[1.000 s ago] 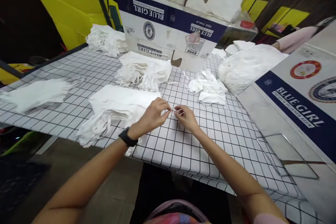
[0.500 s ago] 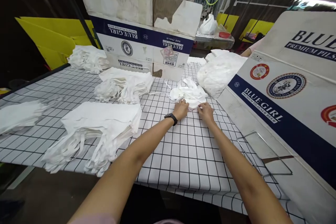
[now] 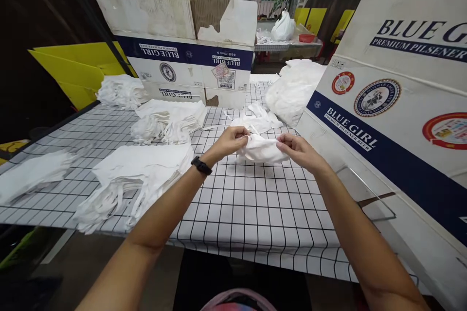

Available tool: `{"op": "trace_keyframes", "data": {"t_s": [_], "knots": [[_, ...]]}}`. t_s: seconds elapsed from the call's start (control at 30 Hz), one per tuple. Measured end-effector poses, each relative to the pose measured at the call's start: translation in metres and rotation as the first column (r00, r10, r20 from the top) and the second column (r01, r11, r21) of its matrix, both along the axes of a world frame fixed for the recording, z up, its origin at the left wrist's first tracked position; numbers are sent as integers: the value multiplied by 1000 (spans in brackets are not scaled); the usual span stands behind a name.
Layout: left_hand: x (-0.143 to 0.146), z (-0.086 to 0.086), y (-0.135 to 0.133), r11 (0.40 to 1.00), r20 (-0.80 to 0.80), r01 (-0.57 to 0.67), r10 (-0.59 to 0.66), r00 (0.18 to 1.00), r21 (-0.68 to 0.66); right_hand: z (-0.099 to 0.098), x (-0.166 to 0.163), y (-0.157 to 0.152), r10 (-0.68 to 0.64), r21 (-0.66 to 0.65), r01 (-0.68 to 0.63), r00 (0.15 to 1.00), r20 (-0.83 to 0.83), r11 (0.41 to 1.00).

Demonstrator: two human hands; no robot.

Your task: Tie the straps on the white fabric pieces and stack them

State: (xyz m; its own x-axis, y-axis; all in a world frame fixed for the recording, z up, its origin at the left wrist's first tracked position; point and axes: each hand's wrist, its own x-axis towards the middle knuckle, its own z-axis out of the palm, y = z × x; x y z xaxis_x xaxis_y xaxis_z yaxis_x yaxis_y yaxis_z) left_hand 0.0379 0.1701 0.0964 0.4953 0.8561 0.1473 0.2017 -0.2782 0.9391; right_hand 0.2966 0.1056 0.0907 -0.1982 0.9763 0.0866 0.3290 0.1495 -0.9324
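Between my two hands a white cloth piece (image 3: 263,150) is stretched above the checked tabletop. My left hand (image 3: 232,141), with a black band on its wrist, pinches the piece's left upper corner. The opposite corner is pinched by my right hand (image 3: 294,148). Just beyond it lies a loose heap of white cloth pieces (image 3: 260,119). To the left rest a stack of white pieces with straps (image 3: 144,165) and, farther back, another white stack (image 3: 173,116). What kind of article the held piece is, I cannot make out.
An upright beer carton (image 3: 186,53) stands behind the stacks. A second carton (image 3: 350,121) leans along the right side, with a wire frame (image 3: 368,189) against it. A big white pile (image 3: 292,90) sits between them. More white pieces (image 3: 36,172) lie at far left on the checked cloth (image 3: 248,218).
Both hands have lifted a white piece off the front of the heap and drawn it nearer to me. The view has shifted slightly to the right.
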Motion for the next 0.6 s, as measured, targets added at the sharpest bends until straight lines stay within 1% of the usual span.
{"op": "trace_keyframes", "data": {"t_s": [0.1, 0.2, 0.27, 0.3, 0.33, 0.37, 0.4, 0.47, 0.5, 0.53, 0.57, 0.6], "knots": [[-21, -2, -33, 990, 24, 62, -60, 998, -125, 4, -11, -36, 102, -107, -105, 994, -31, 989], [-37, -11, -58, 973, 95, 77, -58, 994, -218, -3, -19, -60, 149, -188, -171, 981, -125, 967], [-43, -15, -67, 955, 121, 104, -73, 990, -279, -8, -21, -69, 147, -235, -195, 968, -206, 952], [-46, -16, -69, 940, 120, 145, -112, 986, -309, -11, -21, -71, 138, -255, -199, 961, -238, 946], [-47, -15, -68, 918, 107, 210, -184, 977, -336, -13, -20, -73, 130, -267, -201, 957, -260, 942], [-47, -14, -65, 888, 82, 294, -283, 956, -353, -15, -18, -73, 127, -274, -204, 954, -273, 940], [-47, -12, -59, 850, 42, 385, -397, 917, -361, -17, -15, -73, 131, -276, -209, 952, -277, 938], [-42, -9, -39, 763, -62, 542, -597, 800, -351, -19, -5, -73, 157, -275, -233, 950, -269, 933], [-38, -8, -25, 729, -104, 594, -657, 747, -340, -19, 1, -74, 183, -272, -256, 947, -265, 928], [-31, -9, -11, 710, -134, 625, -689, 713, -326, -18, 7, -76, 212, -269, -283, 941, -262, 921], [-23, -12, 5, 712, -159, 632, -693, 703, -307, -17, 15, -79, 242, -266, -311, 935, -260, 913], [-13, -18, 20, 742, -195, 608, -665, 721, -282, -16, 22, -83, 269, -264, -336, 927, -260, 904]]}}
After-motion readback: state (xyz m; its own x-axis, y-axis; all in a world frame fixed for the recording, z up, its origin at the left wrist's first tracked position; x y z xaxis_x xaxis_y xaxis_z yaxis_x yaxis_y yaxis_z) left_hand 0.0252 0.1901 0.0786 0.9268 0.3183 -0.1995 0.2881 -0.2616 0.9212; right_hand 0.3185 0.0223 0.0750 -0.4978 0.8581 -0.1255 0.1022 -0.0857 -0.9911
